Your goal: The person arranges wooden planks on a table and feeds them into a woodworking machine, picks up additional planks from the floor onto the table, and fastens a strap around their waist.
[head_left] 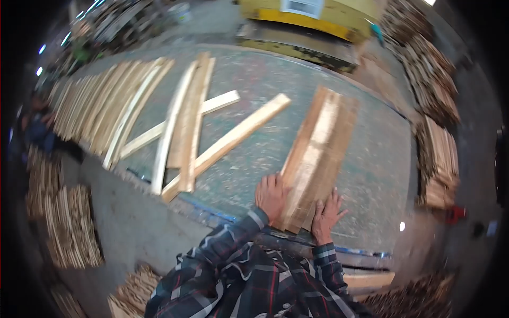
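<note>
Several wooden strips (321,140) lie side by side on the green worktable (249,153), one lighter than its neighbours. My left hand (271,196) grips their left edge near the front end, fingers curled and thumb hidden. Against the right edge rests my right hand (327,216), its fingers spread apart and partly on the table. To the left, two pale battens (246,130) lie at a slant, crossed by a few longer boards (188,122).
A row of boards (101,100) covers the table's far left. Behind the table stands a yellow machine (313,24). Stacks of wood (437,159) line the right side, and more stacks (71,228) stand at left. Another person (40,127) is at the left edge.
</note>
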### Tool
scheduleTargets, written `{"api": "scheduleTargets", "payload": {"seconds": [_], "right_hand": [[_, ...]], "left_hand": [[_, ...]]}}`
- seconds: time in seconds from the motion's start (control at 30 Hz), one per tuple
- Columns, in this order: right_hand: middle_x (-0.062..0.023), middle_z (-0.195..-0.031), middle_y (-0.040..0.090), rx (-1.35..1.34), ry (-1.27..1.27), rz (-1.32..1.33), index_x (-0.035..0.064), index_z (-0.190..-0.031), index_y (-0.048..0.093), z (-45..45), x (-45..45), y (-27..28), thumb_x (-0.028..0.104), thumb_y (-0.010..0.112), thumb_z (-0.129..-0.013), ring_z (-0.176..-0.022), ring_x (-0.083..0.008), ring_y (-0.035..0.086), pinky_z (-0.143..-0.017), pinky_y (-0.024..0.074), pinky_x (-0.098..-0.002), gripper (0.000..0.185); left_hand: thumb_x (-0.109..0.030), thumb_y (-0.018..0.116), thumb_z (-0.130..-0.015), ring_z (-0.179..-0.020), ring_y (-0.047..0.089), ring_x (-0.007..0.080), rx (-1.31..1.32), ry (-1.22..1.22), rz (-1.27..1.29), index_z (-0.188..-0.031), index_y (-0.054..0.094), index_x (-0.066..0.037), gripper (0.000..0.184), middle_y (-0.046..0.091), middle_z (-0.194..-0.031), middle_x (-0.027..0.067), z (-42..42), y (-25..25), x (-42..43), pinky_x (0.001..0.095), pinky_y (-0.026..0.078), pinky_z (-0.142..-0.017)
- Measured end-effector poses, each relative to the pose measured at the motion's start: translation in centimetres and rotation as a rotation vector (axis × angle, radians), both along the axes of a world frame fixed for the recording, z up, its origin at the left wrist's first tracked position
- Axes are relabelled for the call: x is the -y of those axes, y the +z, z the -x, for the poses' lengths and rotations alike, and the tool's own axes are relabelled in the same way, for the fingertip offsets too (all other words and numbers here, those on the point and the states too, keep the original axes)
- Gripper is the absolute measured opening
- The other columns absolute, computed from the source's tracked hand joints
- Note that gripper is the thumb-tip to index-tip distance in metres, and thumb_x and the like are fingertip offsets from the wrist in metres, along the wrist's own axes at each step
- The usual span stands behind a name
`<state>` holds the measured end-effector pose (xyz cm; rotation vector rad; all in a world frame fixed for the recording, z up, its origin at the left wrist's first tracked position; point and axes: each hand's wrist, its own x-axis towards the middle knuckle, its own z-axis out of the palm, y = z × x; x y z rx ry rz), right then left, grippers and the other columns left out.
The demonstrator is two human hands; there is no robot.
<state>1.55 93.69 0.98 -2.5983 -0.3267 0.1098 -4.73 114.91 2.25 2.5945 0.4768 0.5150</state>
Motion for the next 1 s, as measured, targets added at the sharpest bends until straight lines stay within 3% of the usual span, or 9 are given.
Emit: {"api": "scheduleTargets", "payload": {"seconds": [0.1, 0.2, 0.23, 0.33, 0.43, 0.67, 0.8, 0.93, 1.0], "right_hand": [[-0.0093, -0.169, 0.026, 0.024, 0.054, 0.022, 0.0078, -0.158, 0.036, 0.1, -4.0, 0.4, 0.045, 0.041, -0.108, -0.157, -0.0402, 0.013, -0.117, -0.0078, -0.0728, 0.063], [-0.0109, -0.169, 0.023, 0.048, 0.072, 0.034, 0.0066, -0.158, 0.034, 0.3, -7.8, 0.4, 0.043, 0.043, -0.107, -0.157, -0.041, 0.012, -0.116, -0.0068, -0.0745, 0.063], [-0.012, -0.169, 0.023, 0.02, 0.05, 0.049, 0.0064, -0.159, 0.032, 0.4, -8.3, 0.3, 0.042, 0.045, -0.106, -0.157, -0.0412, 0.012, -0.116, -0.0064, -0.0746, 0.065], [-0.0156, -0.169, 0.021, -0.024, -0.02, 0.048, 0.0064, -0.161, 0.026, 0.1, -10.5, -0.1, 0.038, 0.05, -0.104, -0.156, -0.042, 0.013, -0.116, -0.0048, -0.0752, 0.07], [-0.0191, -0.169, 0.02, -0.009, -0.09, 0.01, 0.0078, -0.163, 0.02, 0.4, -10.6, 0.6, 0.033, 0.053, -0.1, -0.156, -0.0432, 0.014, -0.115, -0.0017, -0.0761, 0.075], [-0.0213, -0.168, 0.02, -0.044, -0.134, 0.044, 0.0097, -0.164, 0.017, 0.8, -10.8, 2.4, 0.025, 0.057, -0.095, -0.156, -0.0434, 0.015, -0.117, 0.002, -0.0752, 0.081], [-0.0212, -0.168, 0.021, -0.063, -0.22, -0.046, 0.0081, -0.164, 0.017, 1.6, -11.0, 2.9, 0.031, 0.057, -0.097, -0.156, -0.0414, 0.015, -0.118, 0.0001, -0.0729, 0.081], [-0.0213, -0.168, 0.022, -0.102, -0.326, -0.05, 0.0048, -0.163, 0.018, 2.0, -13.0, 3.2, 0.045, 0.051, -0.101, -0.156, -0.04, 0.015, -0.119, -0.0009, -0.071, 0.08], [-0.0215, -0.167, 0.023, -0.106, -0.34, -0.008, 0.0036, -0.162, 0.019, 1.3, -14.1, 2.9, 0.051, 0.048, -0.103, -0.156, -0.0394, 0.016, -0.12, -0.0006, -0.0704, 0.081]], "left_hand": [[-0.044, 0.065, -0.093, -0.122, 0.051, 0.0387, -0.044, 0.104, -0.231, -0.141, 0.056, -0.014, 0.057, 0.057, -0.128, 0.0142, 1.6, 2.8, -9.5, 0.0654, 0.035, -0.102], [-0.07, 0.069, -0.08, -0.149, 0.024, 0.053, -0.247, 0.613, -0.332, -0.158, 0.038, -0.022, 0.097, 0.031, -0.16, 0.0291, 5.9, 2.7, -19.6, 0.0734, 0.015, -0.116], [-0.079, 0.066, -0.076, -0.144, 0.028, 0.0565, -0.294, 0.672, -0.513, -0.159, 0.036, -0.022, 0.106, 0.032, -0.158, 0.0287, 7.6, 2.0, -22.5, 0.0729, 0.021, -0.114], [-0.075, 0.066, -0.079, -0.14, 0.032, 0.0581, -0.38, 0.59, -0.289, -0.159, 0.037, -0.03, 0.097, 0.023, -0.163, 0.027, 9.7, 2.4, -26.6, 0.07, 0.023, -0.113], [-0.073, 0.067, -0.079, -0.121, 0.047, 0.0483, -0.346, 0.636, -0.299, -0.158, 0.038, -0.035, 0.093, 0.026, -0.162, 0.0255, 10.6, 2.7, -30.0, 0.0586, 0.032, -0.107], [-0.077, 0.062, -0.081, -0.144, 0.033, 0.0551, -0.562, 0.781, -0.261, -0.161, 0.027, -0.042, 0.094, 0.024, -0.166, 0.0236, 11.5, 2.9, -43.6, 0.0715, 0.023, -0.115], [-0.066, 0.059, -0.09, -0.137, 0.043, 0.0466, -0.22, 0.891, -0.666, -0.159, 0.038, -0.026, 0.082, 0.037, -0.158, 0.0234, 11.7, -2.3, -50.7, 0.0676, 0.031, -0.109], [-0.047, 0.055, -0.101, -0.119, 0.05, 0.0417, -0.25, 0.115, -0.53, -0.151, 0.05, -0.02, 0.057, 0.05, -0.145, 0.0213, 14.1, 3.1, -30.0, 0.0543, 0.04, -0.098], [-0.037, 0.058, -0.1, -0.109, 0.05, 0.0394, -0.084, 0.033, -0.323, -0.145, 0.054, -0.019, 0.049, 0.054, -0.119, 0.0179, 15.8, -0.8, -25.5, 0.0508, 0.042, -0.09]]}}
